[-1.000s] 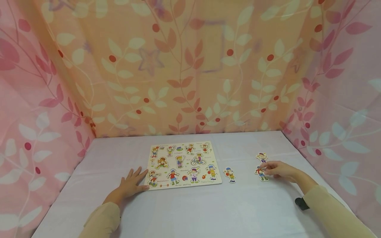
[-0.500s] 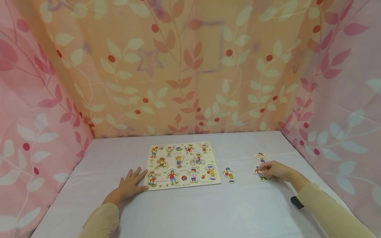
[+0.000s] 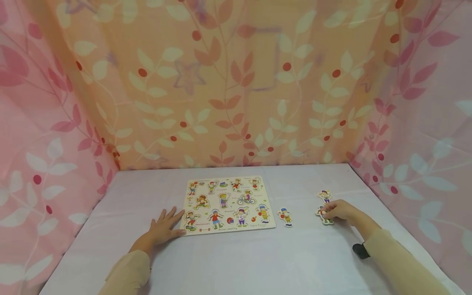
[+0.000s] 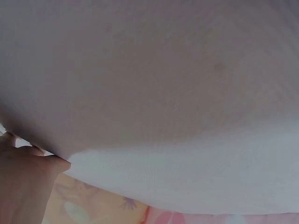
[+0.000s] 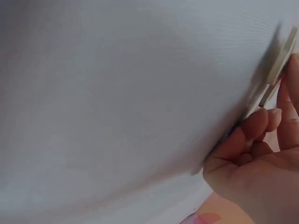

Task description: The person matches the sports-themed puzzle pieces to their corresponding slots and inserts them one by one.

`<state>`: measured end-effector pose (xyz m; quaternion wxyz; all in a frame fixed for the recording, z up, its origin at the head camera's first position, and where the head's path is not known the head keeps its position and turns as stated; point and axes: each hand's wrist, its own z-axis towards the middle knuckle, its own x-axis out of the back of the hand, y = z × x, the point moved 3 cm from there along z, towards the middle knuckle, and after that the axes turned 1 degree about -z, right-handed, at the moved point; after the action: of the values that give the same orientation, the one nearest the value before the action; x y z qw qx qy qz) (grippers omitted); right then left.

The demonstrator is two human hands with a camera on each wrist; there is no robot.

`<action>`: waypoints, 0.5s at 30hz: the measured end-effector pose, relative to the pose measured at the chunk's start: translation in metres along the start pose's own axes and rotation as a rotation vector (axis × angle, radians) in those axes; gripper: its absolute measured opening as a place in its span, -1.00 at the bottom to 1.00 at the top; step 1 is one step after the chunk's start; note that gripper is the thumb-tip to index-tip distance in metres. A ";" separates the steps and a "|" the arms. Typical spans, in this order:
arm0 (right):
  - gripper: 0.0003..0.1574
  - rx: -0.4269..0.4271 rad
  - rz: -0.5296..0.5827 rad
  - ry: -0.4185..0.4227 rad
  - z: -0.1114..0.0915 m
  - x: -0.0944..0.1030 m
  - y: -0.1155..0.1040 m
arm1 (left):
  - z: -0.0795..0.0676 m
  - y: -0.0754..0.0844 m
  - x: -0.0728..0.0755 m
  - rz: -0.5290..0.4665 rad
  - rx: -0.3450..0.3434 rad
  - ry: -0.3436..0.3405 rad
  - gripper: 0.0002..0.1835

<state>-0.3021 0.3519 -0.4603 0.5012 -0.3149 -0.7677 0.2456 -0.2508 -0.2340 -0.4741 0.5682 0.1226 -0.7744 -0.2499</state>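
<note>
A flat puzzle board (image 3: 264, 193) printed with sports figures lies left of the table's middle. My left hand (image 3: 164, 228) rests at its left edge with fingers spread, thumb and fingertips right at the rim. At the right, my right hand (image 3: 341, 211) pinches a figure-shaped puzzle piece (image 3: 327, 221) with green feet, its upper part mostly covered by the fingers. Seen edge-on in the right wrist view, this piece (image 5: 281, 58) tilts close over the white cloth. Just behind it lies a puzzle piece with a purple cap (image 3: 324, 196).
Between the board and my right hand lies a puzzle piece with a blue cap (image 3: 285, 217). A small black object (image 3: 360, 251) shows beside the right sleeve. Floral cloth walls (image 3: 228, 102) close off the back and both sides of the white-covered table (image 3: 236, 266).
The piece under my right fingers now stands tilted, where it lay flat before. My right forearm has shifted slightly left. The left hand stays at the board.
</note>
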 end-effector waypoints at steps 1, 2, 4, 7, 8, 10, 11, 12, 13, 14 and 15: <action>-0.78 -0.001 0.013 0.001 -0.001 0.000 0.000 | 0.001 0.000 0.000 0.000 0.001 0.000 -0.06; -0.77 -0.004 0.029 0.001 -0.003 0.000 -0.002 | 0.001 0.000 -0.001 0.001 0.001 0.000 -0.06; -0.75 -0.003 0.058 -0.004 -0.006 0.000 -0.005 | 0.003 0.000 -0.001 0.003 0.006 0.000 -0.05; -0.73 0.005 0.091 -0.014 -0.008 -0.003 -0.013 | 0.004 0.000 -0.002 0.003 0.008 0.004 -0.05; -0.72 0.011 0.099 -0.018 -0.009 -0.005 -0.016 | 0.004 0.000 -0.002 0.004 0.007 0.006 -0.05; -0.73 0.012 0.109 -0.011 -0.009 -0.008 -0.023 | 0.004 -0.001 -0.002 0.004 0.008 0.008 -0.06; -0.73 0.021 0.114 -0.008 -0.009 -0.010 -0.026 | 0.004 -0.001 -0.002 0.003 0.010 0.007 -0.06; -0.72 0.027 0.116 -0.003 -0.009 -0.012 -0.030 | 0.004 -0.001 -0.002 0.003 0.013 0.007 -0.06; -0.72 0.030 0.116 0.002 -0.010 -0.014 -0.033 | 0.003 -0.001 -0.002 0.004 0.015 0.006 -0.06; -0.72 0.029 0.118 0.009 -0.009 -0.016 -0.035 | 0.003 -0.001 -0.002 0.005 0.016 0.005 -0.07; -0.72 0.027 0.117 0.017 -0.009 -0.018 -0.037 | 0.002 -0.001 -0.002 0.005 0.018 0.005 -0.06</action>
<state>-0.2970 0.3138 -0.4419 0.4965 -0.3546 -0.7404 0.2821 -0.2522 -0.2332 -0.4764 0.5696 0.1263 -0.7756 -0.2411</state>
